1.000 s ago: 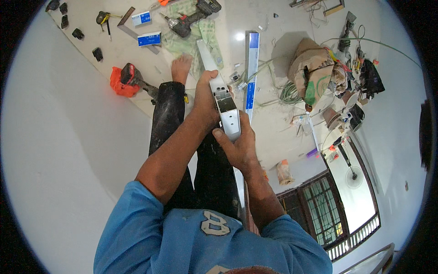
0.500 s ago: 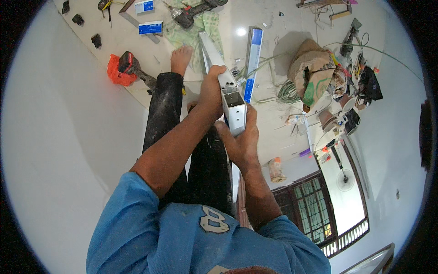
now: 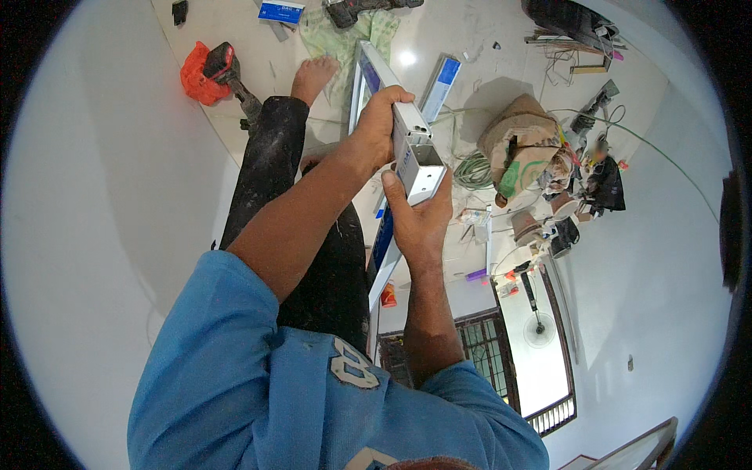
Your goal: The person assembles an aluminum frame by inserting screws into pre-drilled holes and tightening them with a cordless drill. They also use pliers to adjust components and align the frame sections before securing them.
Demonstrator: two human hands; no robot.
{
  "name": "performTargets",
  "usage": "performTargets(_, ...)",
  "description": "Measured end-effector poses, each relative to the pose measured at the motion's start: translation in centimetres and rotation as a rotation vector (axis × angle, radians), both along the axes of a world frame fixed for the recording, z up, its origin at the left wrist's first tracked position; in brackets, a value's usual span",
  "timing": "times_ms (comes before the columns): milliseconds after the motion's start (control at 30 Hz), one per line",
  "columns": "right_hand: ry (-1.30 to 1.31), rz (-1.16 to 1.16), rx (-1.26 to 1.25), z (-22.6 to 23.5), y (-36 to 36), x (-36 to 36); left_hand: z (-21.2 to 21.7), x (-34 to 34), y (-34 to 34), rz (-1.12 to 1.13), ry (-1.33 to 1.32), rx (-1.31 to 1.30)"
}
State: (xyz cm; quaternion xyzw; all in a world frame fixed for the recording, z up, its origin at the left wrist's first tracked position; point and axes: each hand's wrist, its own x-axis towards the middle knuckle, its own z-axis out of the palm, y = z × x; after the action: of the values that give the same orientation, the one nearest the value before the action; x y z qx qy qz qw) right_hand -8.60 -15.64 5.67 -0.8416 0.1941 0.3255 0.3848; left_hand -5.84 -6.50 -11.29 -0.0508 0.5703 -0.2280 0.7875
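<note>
My left hand (image 3: pixel 381 119) is wrapped round a white rectangular metal profile (image 3: pixel 410 119), thumb along its top. It runs away from me toward the green patterned cloth (image 3: pixel 351 41). Close below, my right hand (image 3: pixel 423 223) grips a second white metal profile (image 3: pixel 427 182), whose open hollow end and small holes face up. The two profiles meet end to side at a corner between my hands. A long strip with blue film (image 3: pixel 382 243) runs back from there past my leg.
Another blue-and-white profile (image 3: pixel 441 88) lies on the floor beyond my hands. A brown sack (image 3: pixel 521 141) and coiled green hose (image 3: pixel 473 171) are at the right. One cordless power tool (image 3: pixel 229 74) rests by an orange bag (image 3: pixel 200 78) at the left; another (image 3: pixel 352 12) lies on the cloth.
Both hands have shifted slightly with the joined profiles, and the open end has tilted so more of its side shows. The whole view has also swung, moving the floor items.
</note>
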Motion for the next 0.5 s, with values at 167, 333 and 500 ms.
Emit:
performTargets(167, 0.022, -0.016, 0.039, -0.05, 0.49, -0.26, -0.42, -0.84, -0.18, 0.054, -0.007, -0.004)
performTargets(333, 0.004, 0.008, 0.012, -0.05, 0.82, -0.41, -0.29, -0.73, 0.33, 0.074, 0.001, -0.035)
performTargets(500, -0.062, 0.077, -0.051, 0.18, 0.93, -0.41, -0.54, -1.00, -0.25, 0.054, -0.021, -0.024)
